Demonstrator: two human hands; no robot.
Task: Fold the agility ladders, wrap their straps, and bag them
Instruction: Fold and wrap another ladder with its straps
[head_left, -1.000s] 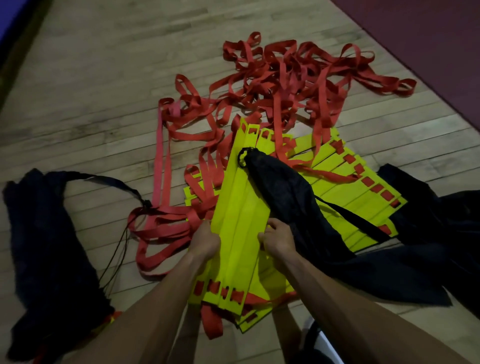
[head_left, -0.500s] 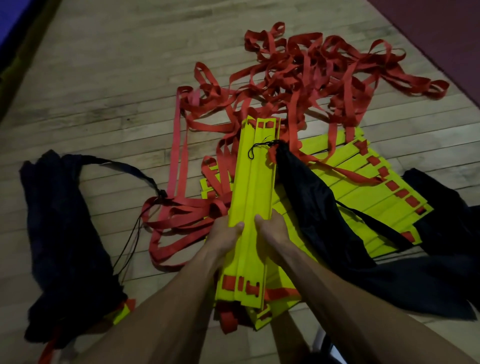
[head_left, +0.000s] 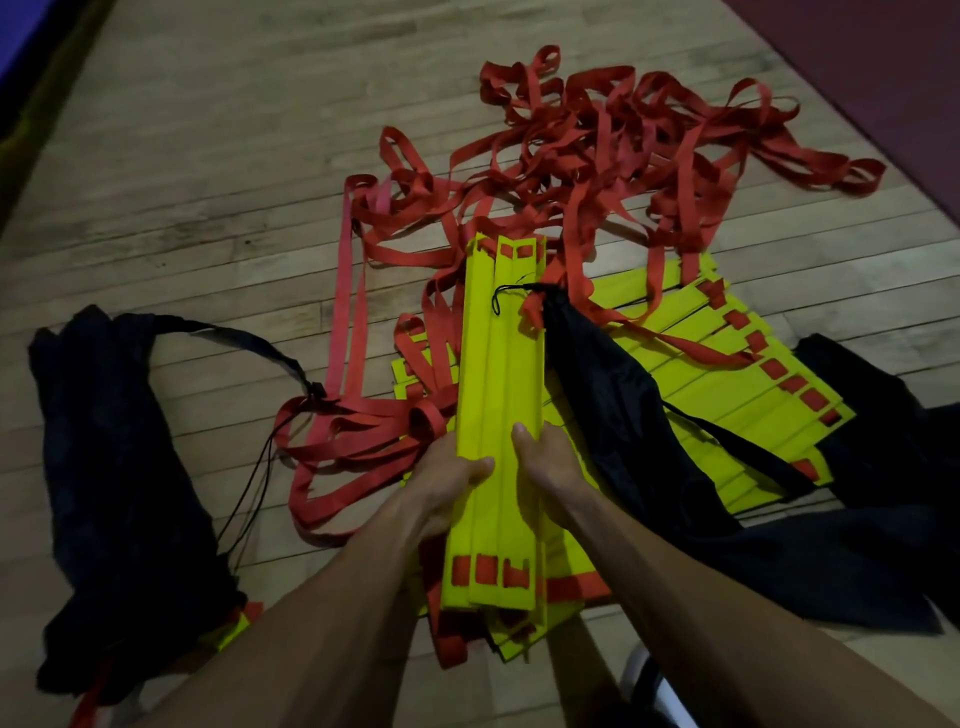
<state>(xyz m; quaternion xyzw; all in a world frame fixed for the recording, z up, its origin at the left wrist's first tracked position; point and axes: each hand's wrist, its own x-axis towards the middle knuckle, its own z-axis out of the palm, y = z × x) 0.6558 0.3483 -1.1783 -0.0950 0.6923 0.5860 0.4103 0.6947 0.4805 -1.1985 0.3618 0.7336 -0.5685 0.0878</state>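
- Noted on pale wooden plank floor (head_left: 197, 171): gathered bundle of flat yellow plastic ladder rungs (head_left: 501, 415), long axis running away from the camera, red strap tabs visible at both ends.
- Left hand (head_left: 449, 480) found gripping the bundle's left edge near its middle, thumb curled over the top face, remaining fingers hidden beneath.
- Right hand (head_left: 550, 467) found gripping the right edge opposite, thumb lying on the top face, fingers wrapped round the side.
- Second set of yellow flat rungs (head_left: 727, 374) seen fanned out on the floor to the right, partly beneath the held bundle.
- Loose tangle of red webbing straps (head_left: 597, 156) recorded beyond the rungs, with further loops trailing to the left of the bundle.
- Black fabric drawstring bag (head_left: 592, 374) observed draped across the fanned rungs, its cord resting on the far part of the held bundle.
- Another black fabric bag (head_left: 119, 467) observed at left, apart from the bundle, yellow and red showing at its near end.
- More black cloth (head_left: 883, 415) recorded at far right; exact nature not determinable.
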